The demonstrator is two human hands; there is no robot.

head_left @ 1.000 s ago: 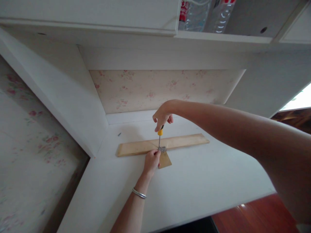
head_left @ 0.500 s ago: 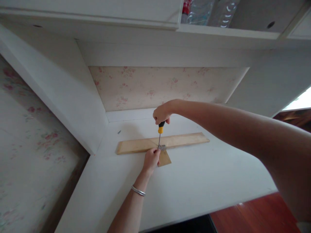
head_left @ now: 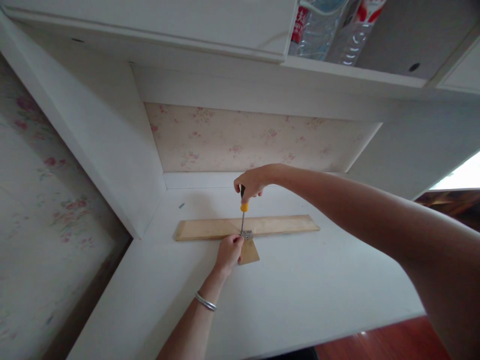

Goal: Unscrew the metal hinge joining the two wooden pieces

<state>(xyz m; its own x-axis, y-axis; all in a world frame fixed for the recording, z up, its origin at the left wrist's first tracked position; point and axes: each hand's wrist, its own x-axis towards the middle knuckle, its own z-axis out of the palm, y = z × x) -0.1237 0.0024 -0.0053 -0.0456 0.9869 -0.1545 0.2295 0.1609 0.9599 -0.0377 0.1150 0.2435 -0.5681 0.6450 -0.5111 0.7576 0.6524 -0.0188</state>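
A long wooden strip [head_left: 277, 225] lies across the white desk [head_left: 300, 290], with a short wooden piece [head_left: 250, 252] butting against it from the front. A small metal bracket [head_left: 247, 234] sits at the joint. My right hand [head_left: 250, 183] grips the black-and-yellow handle of a screwdriver [head_left: 243, 212], which stands upright with its tip on the bracket. My left hand [head_left: 228, 253], with a silver bangle on the wrist, rests on the short piece and pinches at the bracket's left side.
A small dark screw [head_left: 182, 205] lies on the desk near the left wall. Floral wallpaper [head_left: 243, 142] backs the alcove. Plastic bottles [head_left: 322, 30] stand on the shelf above. The desk's front edge runs above a red-brown floor [head_left: 393, 340].
The camera view shifted slightly. My right hand turned on the screwdriver handle; the screwdriver stays upright on the bracket and my left hand stays beside it.
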